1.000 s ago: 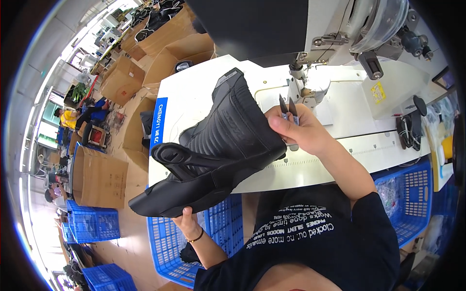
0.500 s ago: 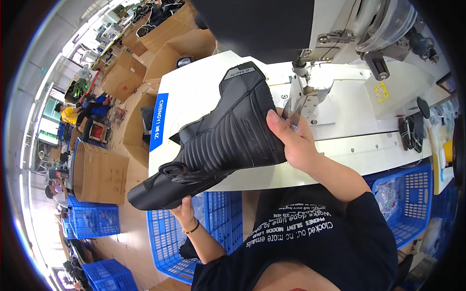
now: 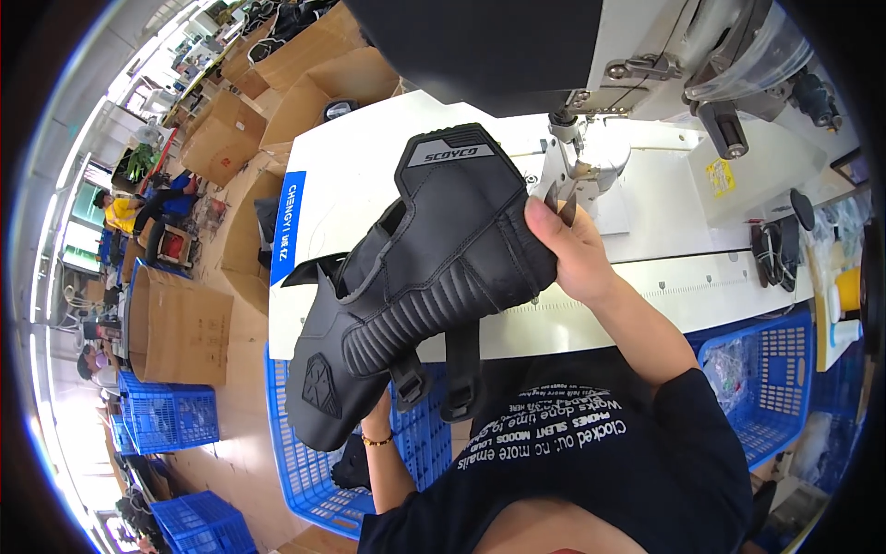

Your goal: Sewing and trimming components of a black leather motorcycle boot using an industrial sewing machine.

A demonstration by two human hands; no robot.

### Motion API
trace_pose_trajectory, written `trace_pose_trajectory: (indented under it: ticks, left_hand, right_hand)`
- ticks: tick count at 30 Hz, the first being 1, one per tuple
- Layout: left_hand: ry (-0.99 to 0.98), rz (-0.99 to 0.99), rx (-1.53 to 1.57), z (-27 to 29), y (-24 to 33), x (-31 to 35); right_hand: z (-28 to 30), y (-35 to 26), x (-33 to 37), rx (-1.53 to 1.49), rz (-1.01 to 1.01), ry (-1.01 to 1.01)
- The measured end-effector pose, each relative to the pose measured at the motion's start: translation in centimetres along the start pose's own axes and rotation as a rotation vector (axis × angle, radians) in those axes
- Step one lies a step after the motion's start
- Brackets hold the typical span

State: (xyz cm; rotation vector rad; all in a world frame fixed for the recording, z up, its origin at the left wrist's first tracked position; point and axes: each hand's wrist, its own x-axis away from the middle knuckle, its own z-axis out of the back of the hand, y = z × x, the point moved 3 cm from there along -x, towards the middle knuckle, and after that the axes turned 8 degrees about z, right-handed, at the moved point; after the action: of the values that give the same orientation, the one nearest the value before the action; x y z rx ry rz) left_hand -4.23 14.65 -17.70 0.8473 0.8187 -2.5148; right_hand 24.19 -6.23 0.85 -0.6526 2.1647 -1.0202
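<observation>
A black boot (image 3: 443,240), with a ribbed panel and buckled straps hanging from it, is held tilted over the front left of the white machine table. My right hand (image 3: 577,254) grips its upper end at the right, the thumb pressed on its edge. Two pointed metal blades of what look like thread snips (image 3: 567,207) stick up from this same hand. At the toe end, my left hand (image 3: 377,420) is closed on the boot from underneath; its fingers are mostly hidden behind it.
Behind the boot stands a sewing machine (image 3: 591,157) on the white table (image 3: 323,148). Blue baskets (image 3: 300,475) sit below the table's front edge at left and right. Cardboard boxes (image 3: 180,323) line the floor at left, where a person in yellow (image 3: 120,212) sits farther off.
The boot has been turned over to show its other side, with the straps now hanging below. Its toe has swung down and nearer, and my left hand has moved lower with it.
</observation>
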Motion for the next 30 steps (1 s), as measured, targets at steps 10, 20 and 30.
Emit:
trace_pose_trajectory:
  ticks: [10, 20, 30]
  left_hand:
    - [-0.353, 0.294, 0.396, -5.0, -0.3, 8.7]
    - [-0.378, 0.447, 0.520, -4.7, -0.2, 8.4]
    - [-0.396, 0.569, 0.637, -4.5, -0.1, 7.4]
  right_hand:
    - [0.0, -0.1, 1.2, -0.065, 0.029, -0.002]
    - [-0.5, -2.0, 1.2, 0.156, -0.034, 0.062]
    - [-0.4, -1.0, 1.5, -0.069, -0.161, 0.069]
